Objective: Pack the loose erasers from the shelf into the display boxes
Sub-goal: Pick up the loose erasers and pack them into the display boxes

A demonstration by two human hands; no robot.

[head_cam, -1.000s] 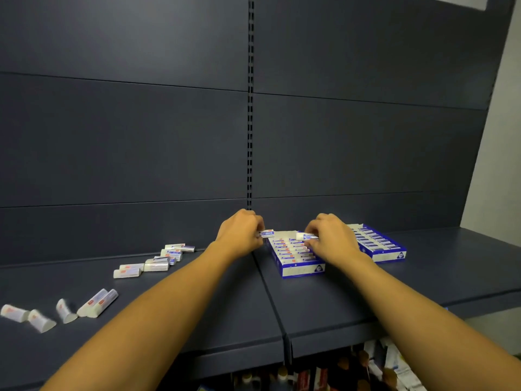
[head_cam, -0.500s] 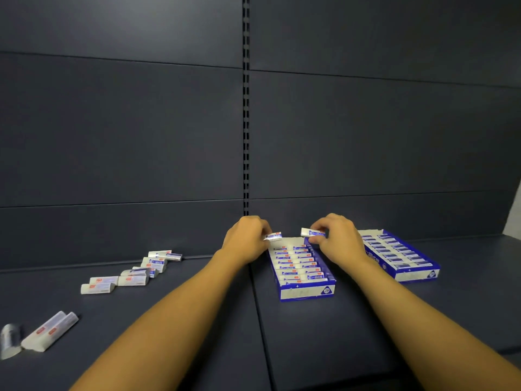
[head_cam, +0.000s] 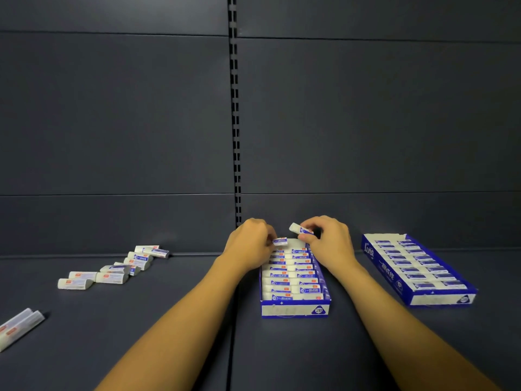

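Observation:
A blue and white display box (head_cam: 295,310) sits in the middle of the dark shelf, holding two rows of sleeved erasers. My left hand (head_cam: 249,245) pinches a small eraser (head_cam: 280,241) over the box's far left end. My right hand (head_cam: 327,242) pinches another eraser (head_cam: 299,229), tilted, just above the box's far right end. A second display box (head_cam: 439,300) lies to the right, filled with erasers. Several loose erasers (head_cam: 112,273) lie in a trail on the shelf at the left.
Two longer white erasers (head_cam: 19,327) lie at the far left edge. The dark back panel (head_cam: 366,122) rises right behind the boxes, with a slotted upright (head_cam: 235,136) in its middle. A seam (head_cam: 232,348) splits the shelf between my forearms.
The camera has tilted down and moved nearer, so the boxes look larger. Both hands stay at the box's far end, each still pinching its eraser; the right one now tilts upward.

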